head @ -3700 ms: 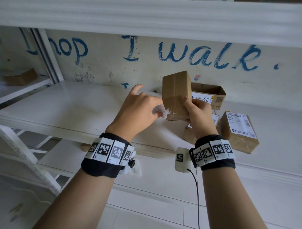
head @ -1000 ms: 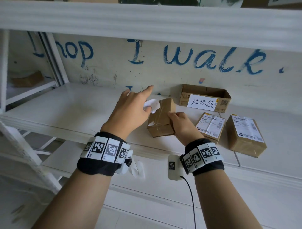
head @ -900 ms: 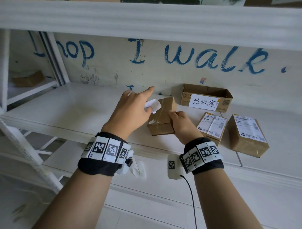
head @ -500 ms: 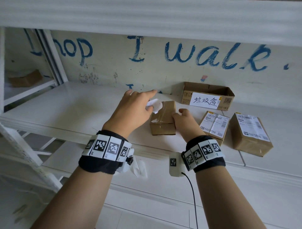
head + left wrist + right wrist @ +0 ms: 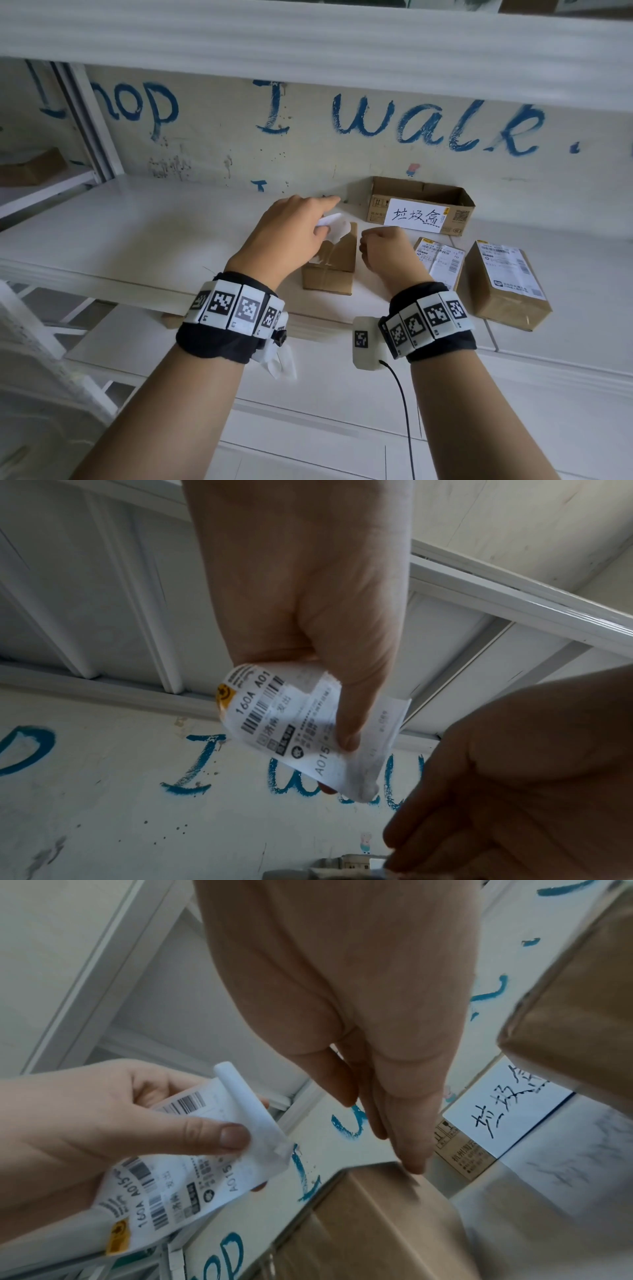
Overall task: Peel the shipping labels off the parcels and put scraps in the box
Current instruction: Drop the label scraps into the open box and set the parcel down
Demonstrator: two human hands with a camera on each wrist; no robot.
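Observation:
My left hand (image 5: 308, 226) pinches a peeled white shipping label (image 5: 337, 228) between thumb and fingers; its barcodes (image 5: 291, 723) show in the left wrist view, and the crumpled sheet (image 5: 171, 1177) in the right wrist view. Just below it a bare brown parcel (image 5: 330, 270) stands on the white shelf (image 5: 154, 233). My right hand (image 5: 380, 246) holds nothing, beside the parcel's right edge. Its fingers (image 5: 404, 1137) are straight and together, tips close to the parcel's top corner (image 5: 377, 1218). The open cardboard scrap box (image 5: 376, 205) with a handwritten sign stands behind, against the wall.
Two more brown parcels with labels on top, one (image 5: 440, 263) and the other (image 5: 507, 277), lie to the right of my right hand. An upper shelf board (image 5: 308, 37) hangs overhead. A lower shelf (image 5: 308, 377) runs under my wrists.
The parcel came down from upright in the air onto the shelf. My right hand has let go of it and moved slightly right. My left hand keeps the label.

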